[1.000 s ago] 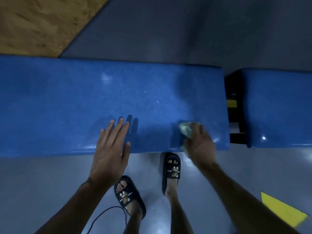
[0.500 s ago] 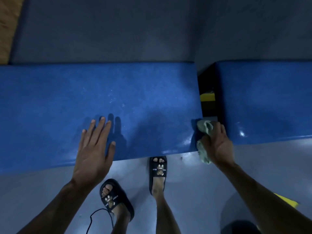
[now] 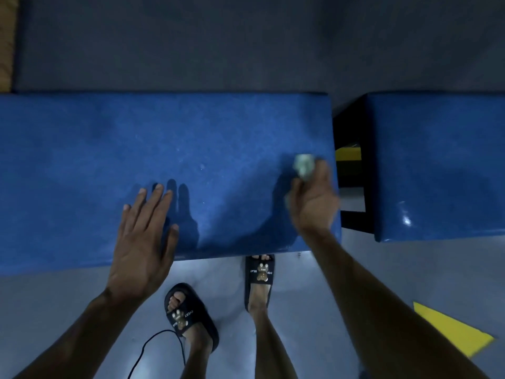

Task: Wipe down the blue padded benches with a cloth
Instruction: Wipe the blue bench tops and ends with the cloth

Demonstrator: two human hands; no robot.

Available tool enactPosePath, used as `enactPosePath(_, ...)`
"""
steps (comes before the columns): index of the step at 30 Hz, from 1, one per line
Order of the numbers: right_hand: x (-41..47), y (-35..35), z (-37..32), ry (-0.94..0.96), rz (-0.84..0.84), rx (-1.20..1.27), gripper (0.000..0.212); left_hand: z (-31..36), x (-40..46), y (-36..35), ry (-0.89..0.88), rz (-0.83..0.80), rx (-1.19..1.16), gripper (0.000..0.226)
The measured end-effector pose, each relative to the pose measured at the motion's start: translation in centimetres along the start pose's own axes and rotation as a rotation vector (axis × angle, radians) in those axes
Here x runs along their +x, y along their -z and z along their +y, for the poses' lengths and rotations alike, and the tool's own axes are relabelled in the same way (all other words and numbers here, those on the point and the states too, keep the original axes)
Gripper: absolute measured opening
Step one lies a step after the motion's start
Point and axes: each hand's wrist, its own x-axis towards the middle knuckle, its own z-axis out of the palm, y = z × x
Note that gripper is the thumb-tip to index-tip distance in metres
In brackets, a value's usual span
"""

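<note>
Nearest, left hand (image 3: 142, 242): flat, fingers spread, holding nothing, palm over the front edge of the near bench (image 3: 82, 173). Right hand (image 3: 314, 198): clenched round a pale cloth (image 3: 304, 164), pressed on that bench's right end. Bench: blue, padded, faintly speckled, cut off at left. Second bench (image 3: 437, 165): apart at right, glossy, cropped. Cloth mostly hidden, blurred.

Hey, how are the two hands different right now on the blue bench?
The left hand is open, fingers spread and flat over the near edge of the blue bench; the right hand is closed around a crumpled pale cloth. The left hand holds nothing, while the right hand holds the cloth near the bench's right end. Both are bare and reach over the same bench.
</note>
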Motion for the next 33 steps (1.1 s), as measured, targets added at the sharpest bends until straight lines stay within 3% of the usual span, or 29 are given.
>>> enactPosePath(2, -2.3, -2.2, -3.6, 0.222, -0.133, -0.015, 0.039, 0.0, 0.2, 0.3, 0.001, 0.002, 0.007, 0.061)
enactPosePath(5, -3.7, -3.1, -7.5, 0.402, -0.293, -0.065, 0.033, 0.0, 0.3, 0.8, 0.009, 0.013, 0.009, 0.06)
enactPosePath(8, -1.2, -0.7, -3.7, 0.493, -0.406, -0.166, 0.05, -0.4, 0.0, 1.1, 0.003, 0.022, -0.002, 0.06)
enactPosePath(10, 0.9, 1.5, 1.0, 0.379, -0.361, -0.223, 0.051, -0.9, -0.3, 1.2, 0.011, 0.031, -0.016, 0.06)
enactPosePath(13, 2.2, 3.8, 4.6, 0.071, -0.151, -0.248, 0.034, -1.9, -0.9, 1.4, 0.03, 0.045, -0.033, 0.061)
enactPosePath(18, -0.6, -0.5, -2.3, -0.094, -0.075, -0.159, 0.034, -3.6, -2.2, 1.6, 0.075, 0.054, -0.045, 0.061)
enactPosePath(21, -3.6, -4.9, -9.2, -0.021, -0.162, -0.124, 0.039, -4.2, -2.5, 1.7, 0.083, 0.056, -0.046, 0.06)
enactPosePath(26, -6.6, -7.6, -16.2, 0.324, -0.272, -0.037, 0.045, -5.0, -2.6, 2.2, 0.1, 0.075, -0.049, 0.06)
enactPosePath(30, -3.4, -3.9, -10.6, 0.427, -0.304, -0.183, 0.064, -5.1, -2.8, 2.6, 0.111, 0.088, -0.069, 0.06)
enactPosePath(33, 0.0, -0.8, -4.8, 0.258, -0.22, -0.193, 0.056, -5.4, -2.9, 2.8, 0.116, 0.103, -0.086, 0.059)
